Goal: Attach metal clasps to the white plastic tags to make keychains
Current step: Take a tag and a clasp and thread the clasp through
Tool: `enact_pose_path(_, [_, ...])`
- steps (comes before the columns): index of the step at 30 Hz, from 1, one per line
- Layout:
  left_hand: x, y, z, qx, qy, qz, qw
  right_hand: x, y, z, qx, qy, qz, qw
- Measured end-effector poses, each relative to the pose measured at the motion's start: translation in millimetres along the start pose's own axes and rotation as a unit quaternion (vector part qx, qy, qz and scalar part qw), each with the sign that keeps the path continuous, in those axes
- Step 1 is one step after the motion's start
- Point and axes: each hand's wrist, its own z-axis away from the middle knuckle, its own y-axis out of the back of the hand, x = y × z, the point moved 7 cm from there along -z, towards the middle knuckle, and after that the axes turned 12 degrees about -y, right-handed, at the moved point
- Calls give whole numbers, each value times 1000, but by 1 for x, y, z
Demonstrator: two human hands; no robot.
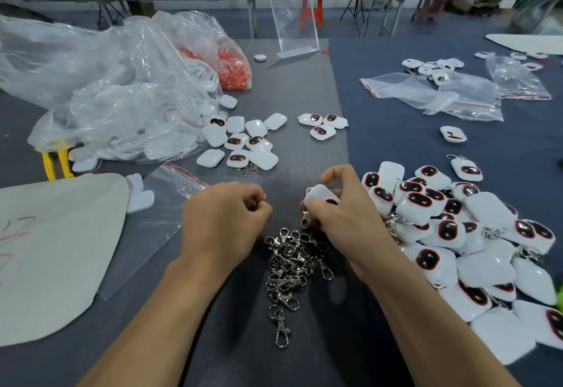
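A loose heap of silver metal swivel clasps (289, 264) lies on the dark grey table mat (304, 81), between the person's two forearms. Just beyond the heap and to its right, the right hand (341, 216) is closed around a white rounded-square plastic tag (320, 196), fingers curled over its top and thumb under it. One silver clasp (304, 219) hangs from the tag's lower left corner, above the heap. Just beyond the heap and to its left, the left hand (225, 213) has its fingers curled in towards the thumb. A small glint of metal shows at its fingertips, but I cannot tell whether anything is pinched there. Right of the heap, touching its edge, spreads a large pile of white tags with dark, red-rimmed oval windows (457, 234), several with clasps on them. Well beyond the heap lies a scatter of loose white tags (240, 142), and past those, to the left, a crumpled clear plastic bag of white tags (122, 97)
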Motion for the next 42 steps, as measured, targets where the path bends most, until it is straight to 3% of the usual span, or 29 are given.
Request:
enact_pose_path(3, [2, -21, -2, -105, -17, -16, 994, -3, -1, -2, 19, 44, 80, 996])
enact_pose_path(7, [-4, -30, -2, -133, 38, 110, 984, -6, 2, -4, 52, 72, 111, 990])
enact_pose_path(12, [1, -40, 0, -184, 15, 185, 965, -5, 0, -3, 49, 62, 86, 993])
enact_pose_path(27, [3, -36, 3, -164, -3, 183, 969, -7, -1, -8, 26, 86, 120, 989])
enact_pose_path(42, [3, -33, 6, -134, 2, 153, 979, -4, -3, -10, 0, 39, 118, 992])
